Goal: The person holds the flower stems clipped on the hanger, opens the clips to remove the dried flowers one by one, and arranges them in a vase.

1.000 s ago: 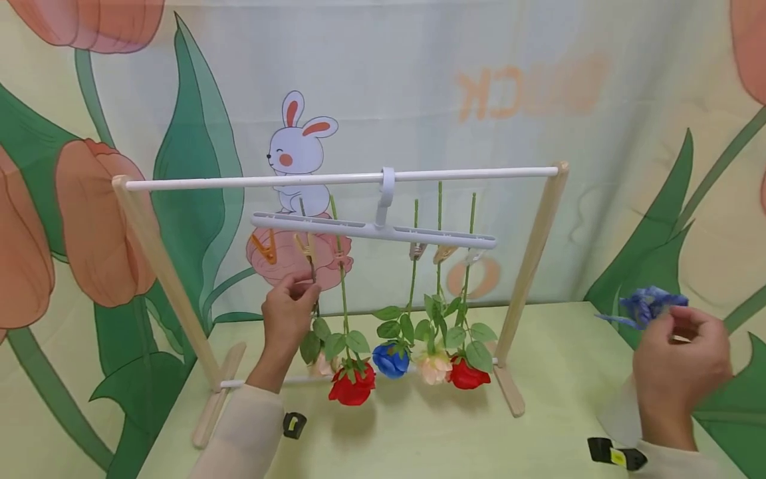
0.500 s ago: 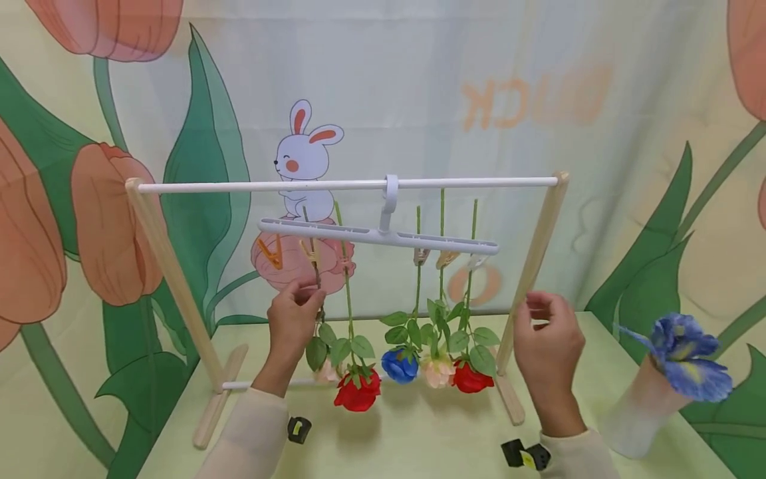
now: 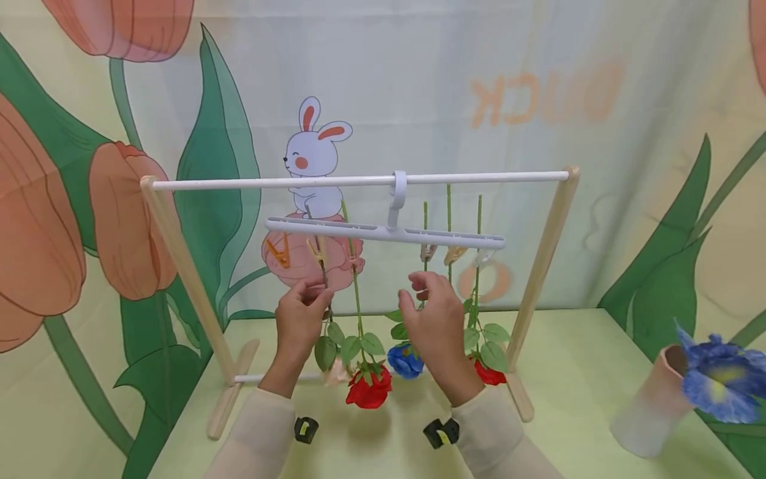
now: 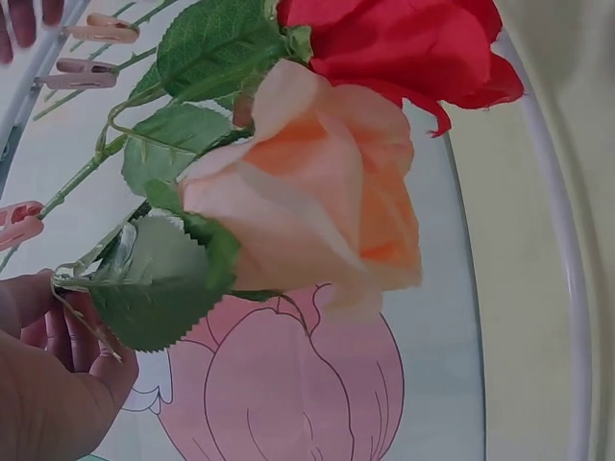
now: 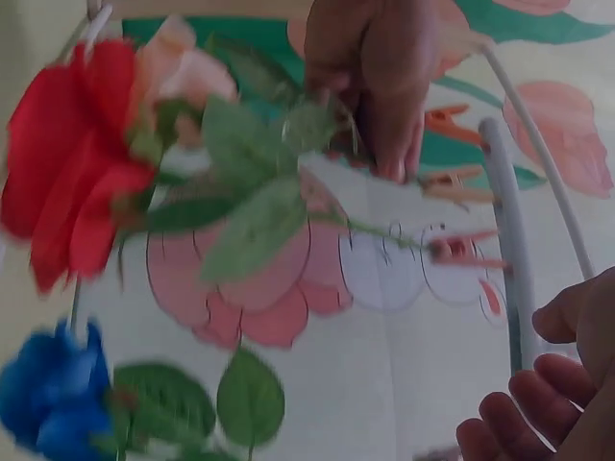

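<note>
My left hand pinches the stem of a peach rose, just below a pale yellow clothespin on the grey hanger. This rose hangs head down, its stem top reaching above the hanger bar. In front of the hanger's right half is my right hand, fingers loosely bent and holding nothing. Between the hands a red rose hangs from a pink clothespin. A blue rose is partly behind the right hand. An orange clothespin at the hanger's left end holds no stem.
The hanger hooks over a white rod of a wooden stand. Another red rose hangs at the right. A pink-and-white vase with a blue iris stands on the table's right side.
My right hand has let go of the blue iris, now in the vase, and moved left to the hanger. The left hand keeps its pinch on the stem.
</note>
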The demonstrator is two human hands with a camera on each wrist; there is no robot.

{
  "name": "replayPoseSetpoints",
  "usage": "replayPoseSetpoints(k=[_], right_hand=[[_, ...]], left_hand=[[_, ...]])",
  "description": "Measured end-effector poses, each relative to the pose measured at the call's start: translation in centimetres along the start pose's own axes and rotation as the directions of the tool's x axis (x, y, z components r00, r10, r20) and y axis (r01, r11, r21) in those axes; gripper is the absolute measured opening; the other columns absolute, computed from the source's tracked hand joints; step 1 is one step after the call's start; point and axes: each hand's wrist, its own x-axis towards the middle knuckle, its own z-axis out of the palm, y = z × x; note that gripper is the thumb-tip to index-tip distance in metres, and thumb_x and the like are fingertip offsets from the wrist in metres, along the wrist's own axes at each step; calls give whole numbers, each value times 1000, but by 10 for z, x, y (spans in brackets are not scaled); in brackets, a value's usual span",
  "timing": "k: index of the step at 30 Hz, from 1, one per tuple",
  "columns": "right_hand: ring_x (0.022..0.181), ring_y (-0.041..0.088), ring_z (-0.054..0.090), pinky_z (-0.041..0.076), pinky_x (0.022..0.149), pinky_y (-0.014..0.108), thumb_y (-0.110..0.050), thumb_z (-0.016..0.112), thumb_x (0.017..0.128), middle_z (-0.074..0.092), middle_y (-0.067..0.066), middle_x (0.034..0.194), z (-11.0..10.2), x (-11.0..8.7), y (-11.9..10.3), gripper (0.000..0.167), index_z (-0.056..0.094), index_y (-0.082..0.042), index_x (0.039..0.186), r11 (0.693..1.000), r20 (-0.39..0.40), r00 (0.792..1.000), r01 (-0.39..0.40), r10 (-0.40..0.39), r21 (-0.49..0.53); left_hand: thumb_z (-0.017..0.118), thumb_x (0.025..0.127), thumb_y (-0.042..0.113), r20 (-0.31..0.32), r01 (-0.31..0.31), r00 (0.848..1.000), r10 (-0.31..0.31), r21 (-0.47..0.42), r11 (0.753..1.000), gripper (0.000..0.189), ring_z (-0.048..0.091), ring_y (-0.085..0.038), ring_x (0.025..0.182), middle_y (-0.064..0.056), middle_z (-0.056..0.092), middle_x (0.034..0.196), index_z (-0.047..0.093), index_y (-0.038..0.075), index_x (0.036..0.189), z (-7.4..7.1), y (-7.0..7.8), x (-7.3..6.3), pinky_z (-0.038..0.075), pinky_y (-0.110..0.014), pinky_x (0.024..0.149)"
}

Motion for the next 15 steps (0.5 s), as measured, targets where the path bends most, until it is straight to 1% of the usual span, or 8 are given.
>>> replayPoseSetpoints(k=[3,7,11,15], right_hand=[[89,30,69,57,78,45,-16,73,92,70,13,100,20,5,-17,24,70,-4,112,998,38,999,2,-4,59],[86,27,69,57,78,43,-14,74,91,71,13,97,42,12,-36,21,70,-4,110,994,40,999,16,-20,108],[85,26,70,58,78,41,-14,73,91,72,13,98,60,17,-53,21,70,-3,109,988,40,998,35,-42,147],[91,26,72,59,81,40,-17,73,91,73,12,103,79,23,-66,27,70,-3,115,985,69,997,28,-40,168]], left_hand=[[73,95,17,1,-3,1000,3,-37,999,22,67,-15,83,-13,74,104,72,13,117,-1,-1,0,59,-19,67],[74,94,15,-8,-18,1000,17,-64,998,23,66,-11,80,-16,74,103,72,11,116,-1,-2,0,58,-18,65],[75,93,15,-15,-31,999,30,-64,997,24,66,-10,78,-16,74,101,72,10,117,-2,-2,-1,59,-18,64],[75,93,16,-27,-28,999,27,-35,999,24,70,-15,80,-16,76,101,73,11,117,-3,-2,-3,61,-23,66]])
